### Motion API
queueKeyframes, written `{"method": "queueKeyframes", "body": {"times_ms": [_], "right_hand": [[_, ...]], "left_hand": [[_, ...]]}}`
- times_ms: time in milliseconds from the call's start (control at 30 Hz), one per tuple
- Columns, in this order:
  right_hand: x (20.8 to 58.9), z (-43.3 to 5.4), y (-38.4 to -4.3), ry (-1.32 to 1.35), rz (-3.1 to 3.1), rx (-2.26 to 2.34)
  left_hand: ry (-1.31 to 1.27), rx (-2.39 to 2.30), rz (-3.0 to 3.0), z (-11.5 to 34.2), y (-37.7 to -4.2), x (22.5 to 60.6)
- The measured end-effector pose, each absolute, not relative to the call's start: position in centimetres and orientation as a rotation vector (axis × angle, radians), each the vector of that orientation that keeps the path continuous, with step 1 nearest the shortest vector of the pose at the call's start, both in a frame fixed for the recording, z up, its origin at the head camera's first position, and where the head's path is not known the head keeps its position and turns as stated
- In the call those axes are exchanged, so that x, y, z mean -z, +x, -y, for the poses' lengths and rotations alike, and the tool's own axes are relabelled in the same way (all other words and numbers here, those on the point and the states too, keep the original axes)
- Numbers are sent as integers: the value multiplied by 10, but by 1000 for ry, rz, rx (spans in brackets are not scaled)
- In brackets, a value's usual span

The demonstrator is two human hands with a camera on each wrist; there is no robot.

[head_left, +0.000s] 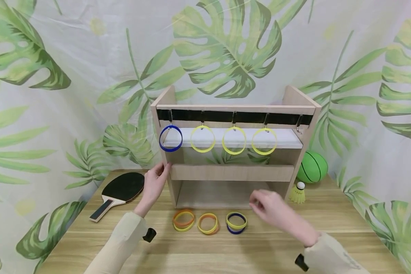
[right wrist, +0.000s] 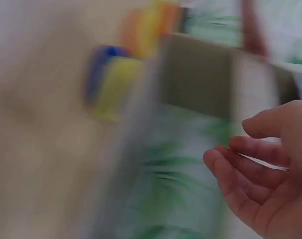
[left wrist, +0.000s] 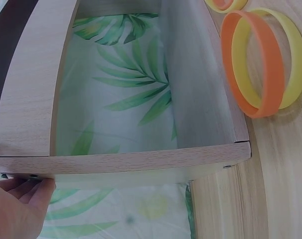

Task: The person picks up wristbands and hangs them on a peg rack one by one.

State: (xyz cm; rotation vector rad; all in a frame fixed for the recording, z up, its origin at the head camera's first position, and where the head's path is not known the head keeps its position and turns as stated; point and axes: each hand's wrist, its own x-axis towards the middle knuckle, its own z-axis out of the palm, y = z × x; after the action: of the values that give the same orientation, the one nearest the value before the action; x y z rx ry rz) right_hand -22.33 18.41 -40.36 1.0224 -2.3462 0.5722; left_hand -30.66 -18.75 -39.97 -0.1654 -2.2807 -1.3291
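Observation:
A light wooden rack (head_left: 231, 173) has a black strip (head_left: 217, 116) with several metal hooks across its front. From the hooks hang a blue wristband (head_left: 161, 141) at the left and three yellow wristbands (head_left: 190, 141) beside it; the rightmost hook (head_left: 299, 121) carries no band. My left hand (head_left: 155, 181) grips the edge of the rack's left side panel (left wrist: 121, 162). In front of the rack's lower right, my right hand (head_left: 268, 205) is in the air. Its fingers (right wrist: 235, 184) are loosely bent and hold nothing.
On the table (head_left: 205, 258) before the rack lie three pairs of bands: orange (head_left: 184, 211) with yellow, yellow (head_left: 199, 228) with orange, yellow (head_left: 236, 225) with blue. A table tennis bat (head_left: 123, 187) lies left; a green ball (head_left: 313, 166) and a shuttlecock (head_left: 298, 194) stand right.

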Motion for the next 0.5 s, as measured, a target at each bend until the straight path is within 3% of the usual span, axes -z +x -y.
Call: {"method": "queueKeyframes", "body": {"times_ms": [200, 500], "right_hand": [[470, -185, -241, 962, 2607, -667], [494, -183, -252, 857, 2757, -743]], "left_hand": [[-163, 1327, 2286, 188, -309, 402], [-158, 1331, 2292, 187, -309, 402]]}}
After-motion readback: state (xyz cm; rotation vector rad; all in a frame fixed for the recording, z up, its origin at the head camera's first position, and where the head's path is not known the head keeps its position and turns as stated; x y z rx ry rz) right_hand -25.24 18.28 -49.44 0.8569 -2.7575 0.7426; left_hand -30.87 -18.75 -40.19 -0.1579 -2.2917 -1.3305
